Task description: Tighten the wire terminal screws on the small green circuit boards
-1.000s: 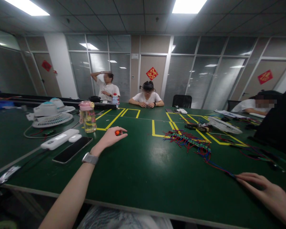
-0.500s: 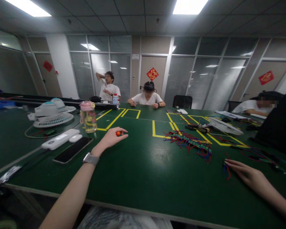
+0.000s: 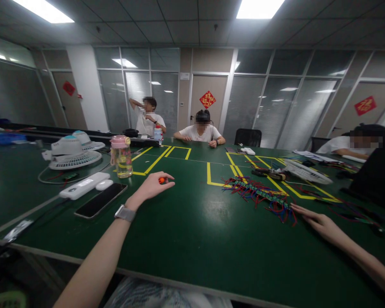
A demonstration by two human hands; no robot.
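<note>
My left hand (image 3: 154, 186) rests over the table left of centre, fingers curled around a small orange object (image 3: 162, 180); thumb and forefinger tips stay apart. What kind of object it is, I cannot make out. On the right, my right hand (image 3: 314, 218) has its fingertips pressed together at the near end of a row of small green circuit boards (image 3: 259, 192) with red and blue wires. A small wired board (image 3: 290, 208) is at those fingertips, touching or right beside the row's last board. Part of it is hidden by the fingers.
Left of my left hand are a phone (image 3: 101, 200), a white case (image 3: 104, 185), a power strip (image 3: 83, 186), a pink-lidded bottle (image 3: 122, 158) and white fans (image 3: 73, 156). Yellow tape (image 3: 208, 173) marks the green table. Pliers (image 3: 269, 174) lie beyond the boards. Several people sit around.
My right hand has moved left and forward, bringing the small wired board to the near end of the row. My left hand keeps the orange object and has barely moved.
</note>
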